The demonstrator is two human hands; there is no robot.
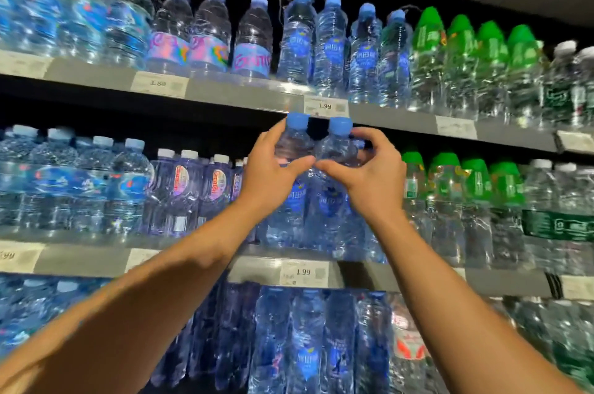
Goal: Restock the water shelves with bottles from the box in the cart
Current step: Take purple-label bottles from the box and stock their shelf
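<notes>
**Two Water Bottles Go Onto the Middle Shelf**

The big grey store shelves [96,260] fill the whole view, with three rows of bottles. The middle shelf is where the work is. To the right stand clear bottles with green caps [446,188]. To the left are clear bottles with white caps and pink labels [180,188].

In the middle, two arms reach up to the shelf. The left hand [273,168] grips the shoulder of one clear plastic water bottle with a light blue cap [294,149]. The right hand [373,175] grips a second clear bottle with a light blue cap [337,149] just beside it. The two bottles touch or nearly touch, and the thumbs meet in front of them. Both stand upright among bottles of the same kind, above a white price tag [303,272] that reads 1.99.

A full bottle is likely a bit heavy. Its thin plastic is soft and bends when squeezed, and it can be slippery. The best place to hold it is probably the shoulder, just under the cap.

The box and the cart are out of view. The hands hide the bottles' middles, so I cannot tell if they rest on the shelf yet. The edges of the view are blurry, and most labels are hard to read.
</notes>
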